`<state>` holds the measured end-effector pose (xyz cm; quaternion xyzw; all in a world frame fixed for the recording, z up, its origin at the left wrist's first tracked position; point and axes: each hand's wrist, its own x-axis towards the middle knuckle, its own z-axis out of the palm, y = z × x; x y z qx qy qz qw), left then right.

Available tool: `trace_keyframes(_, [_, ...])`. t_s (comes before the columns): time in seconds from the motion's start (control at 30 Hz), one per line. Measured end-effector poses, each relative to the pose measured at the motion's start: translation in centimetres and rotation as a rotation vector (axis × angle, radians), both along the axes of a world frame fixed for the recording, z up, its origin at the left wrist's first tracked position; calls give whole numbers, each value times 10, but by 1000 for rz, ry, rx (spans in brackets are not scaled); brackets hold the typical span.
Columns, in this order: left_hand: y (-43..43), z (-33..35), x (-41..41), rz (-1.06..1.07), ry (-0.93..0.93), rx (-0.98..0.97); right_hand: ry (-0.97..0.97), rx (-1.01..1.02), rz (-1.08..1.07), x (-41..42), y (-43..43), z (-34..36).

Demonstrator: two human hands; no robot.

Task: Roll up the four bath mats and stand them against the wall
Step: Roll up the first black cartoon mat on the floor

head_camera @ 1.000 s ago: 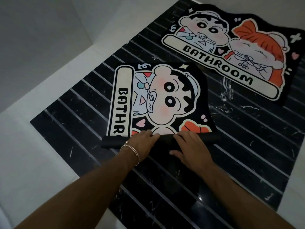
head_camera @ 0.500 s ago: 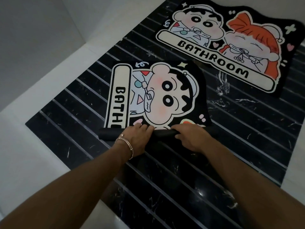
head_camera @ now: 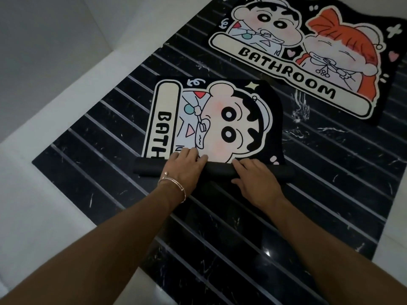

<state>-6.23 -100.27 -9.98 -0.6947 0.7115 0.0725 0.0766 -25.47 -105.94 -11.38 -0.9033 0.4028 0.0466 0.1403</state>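
Dark striped floor (head_camera: 330,172), where left hand (head_camera: 182,170) and right hand (head_camera: 253,179) press flat fingers (head_camera: 191,154) on the crosswise roll (head_camera: 220,171) of a bath mat (head_camera: 220,119), unrolled length ahead.

Bare left hand (head_camera: 184,170), bare right hand (head_camera: 253,180), bare forearms (head_camera: 123,236), thin silvery bangles (head_camera: 176,185) on left wrist

1. One head-worn camera looks forward and steeply down at the dark striped floor (head_camera: 242,238).
2. It sits near: both forearms (head_camera: 110,249) enter from 6 o'clock, left hand (head_camera: 184,170) and right hand (head_camera: 253,176) resting on the half-rolled mat (head_camera: 220,119) at centre.
3. A flat mat (head_camera: 308,51) fills 1 o'clock; the grey wall (head_camera: 44,40), 10 o'clock.
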Motion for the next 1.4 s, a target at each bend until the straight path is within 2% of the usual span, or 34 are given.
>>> trace_keyframes(0.1, [3,4,-3,-16,16,-40,-64,46,-56,4,-9,5])
trace_keyframes(0.27, [6,6,2,-80,-28,81,-47,96,-66,5,-14,11])
trace_keyframes(0.4, [-8,16,1,-43,-23,132,-18,257,-94,6,-24,24])
trace_keyframes(0.53, [-24,25,12,-94,28,251,-16,420,-153,0,-20,24])
trace_keyframes(0.63, [-27,28,12,-98,143,357,-132,322,-88,-13,-10,15])
trace_keyframes(0.77, [-20,20,0,-91,285,494,-28,132,120,-25,4,2])
trace_keyframes(0.87, [-12,13,-2,-82,271,453,-23,140,109,-21,1,1])
trace_keyframes(1.07, [13,0,-5,-179,209,183,-17,270,41,-11,-10,10])
trace_keyframes(1.23, [10,6,-7,-199,115,311,40,504,-35,-7,-2,16])
trace_keyframes(1.4, [1,15,-7,-100,194,322,-87,298,-15,-20,14,18])
